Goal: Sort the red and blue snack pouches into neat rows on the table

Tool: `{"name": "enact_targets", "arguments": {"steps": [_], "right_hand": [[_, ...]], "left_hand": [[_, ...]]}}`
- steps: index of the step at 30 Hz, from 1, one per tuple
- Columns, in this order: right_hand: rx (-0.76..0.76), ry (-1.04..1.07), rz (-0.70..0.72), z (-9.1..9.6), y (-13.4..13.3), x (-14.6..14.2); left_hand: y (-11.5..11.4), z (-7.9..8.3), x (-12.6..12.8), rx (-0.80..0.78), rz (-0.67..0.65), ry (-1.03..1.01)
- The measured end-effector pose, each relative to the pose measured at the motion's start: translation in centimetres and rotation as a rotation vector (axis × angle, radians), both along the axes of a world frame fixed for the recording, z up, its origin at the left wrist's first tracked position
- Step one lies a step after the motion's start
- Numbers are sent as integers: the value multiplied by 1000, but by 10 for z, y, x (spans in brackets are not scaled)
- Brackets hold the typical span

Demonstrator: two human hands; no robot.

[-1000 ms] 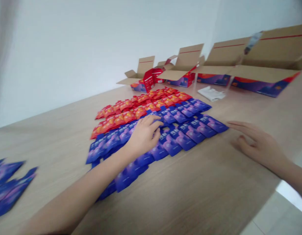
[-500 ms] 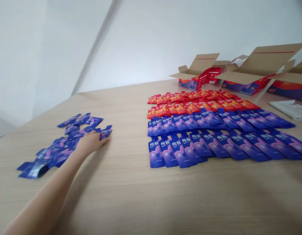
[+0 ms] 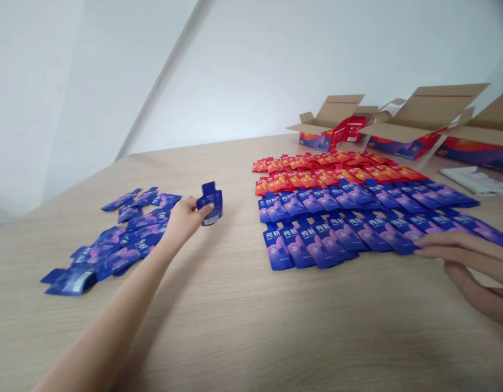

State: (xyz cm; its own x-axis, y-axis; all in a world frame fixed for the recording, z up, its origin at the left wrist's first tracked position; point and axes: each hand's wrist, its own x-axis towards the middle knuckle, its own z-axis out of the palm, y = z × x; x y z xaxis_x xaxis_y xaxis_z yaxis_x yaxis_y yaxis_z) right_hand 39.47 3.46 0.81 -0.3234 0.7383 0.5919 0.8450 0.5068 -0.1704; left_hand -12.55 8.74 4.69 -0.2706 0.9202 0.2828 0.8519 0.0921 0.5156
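A blue foil pouch [image 3: 209,203] is gripped in the left hand [image 3: 185,219], held over the desk [image 3: 219,326] between a loose pile of pouches [image 3: 124,239] and neat rows of pouches [image 3: 317,234]. Transferring single pouches seems the step in hand, so a placing move appears called for. The right hand [image 3: 466,267] is open, its fingertips at the rows' right end. Open cartons [image 3: 329,122] stand far right, contents unseen.
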Motion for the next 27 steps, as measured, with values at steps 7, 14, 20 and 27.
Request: {"name": "enact_targets", "arguments": {"steps": [7, 14, 20, 27], "right_hand": [[-337, 505, 206, 19, 1, -70], [-539, 1068, 284, 18, 1, -29], [-504, 1204, 242, 1, -2, 27], [111, 788, -442, -12, 7, 126]], "left_hand": [[-18, 29, 157, -172, -606, -1205], [2, 17, 282, -449, -771, -1223], [32, -1, 357, -533, -876, -1087], [70, -25, 419, -313, -1129, -309]]}}
